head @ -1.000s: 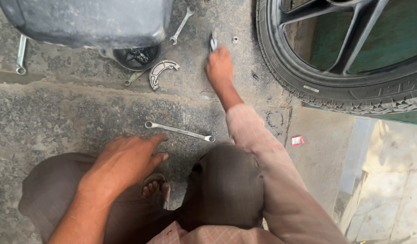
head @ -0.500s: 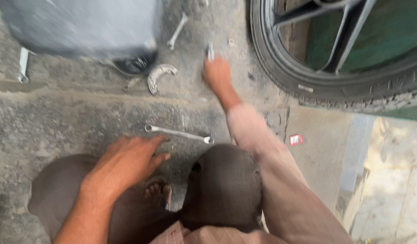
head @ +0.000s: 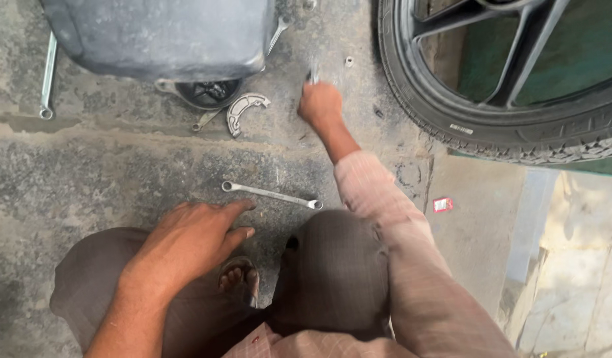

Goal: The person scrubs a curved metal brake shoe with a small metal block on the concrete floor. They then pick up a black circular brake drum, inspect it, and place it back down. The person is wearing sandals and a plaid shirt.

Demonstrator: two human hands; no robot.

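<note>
Small metal tool (head: 313,73) gripped in right hand (head: 320,104); left hand (head: 190,242) open, near spanner (head: 271,195).

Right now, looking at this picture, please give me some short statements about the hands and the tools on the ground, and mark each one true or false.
1. The right hand is closed around a slim metal tool. True.
2. The left hand holds the long wrench. False: it hovers open just beside the wrench's near end, and the wrench lies flat on the concrete floor.
3. A curved metal brake shoe lies near the dark grey container. True.
4. The tyre is to the left of both hands. False: it stands at the upper right.
5. A small red scrap lies on the ground. True.
</note>
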